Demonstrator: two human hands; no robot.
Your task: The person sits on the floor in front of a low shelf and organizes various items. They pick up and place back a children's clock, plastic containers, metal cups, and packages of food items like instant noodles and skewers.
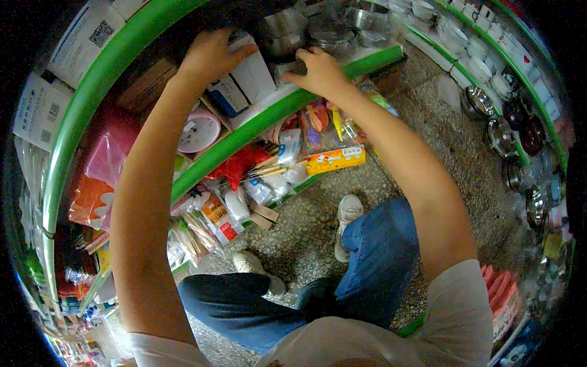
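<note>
My left hand (208, 54) reaches onto a shelf with a green edge (257, 130), its fingers spread over the top of a white box (254, 75); whether it grips the box I cannot tell. A dark-blue and white box (229, 98) lies just below that hand. Farther right on the same shelf, my right hand (318, 69) is half curled, thumb and fingers apart, beside a small clear item (289, 72) that is blurred. Behind both hands stand metal pots or glass containers (325, 27) in shadow.
A pink round container (199, 130) sits left on the shelf, near a cardboard box (146, 87). Packaged goods and an orange-yellow box (335, 159) fill the lower shelf. Steel bowls (479, 101) line shelves at right. A green upper rail (69, 124) curves along the left.
</note>
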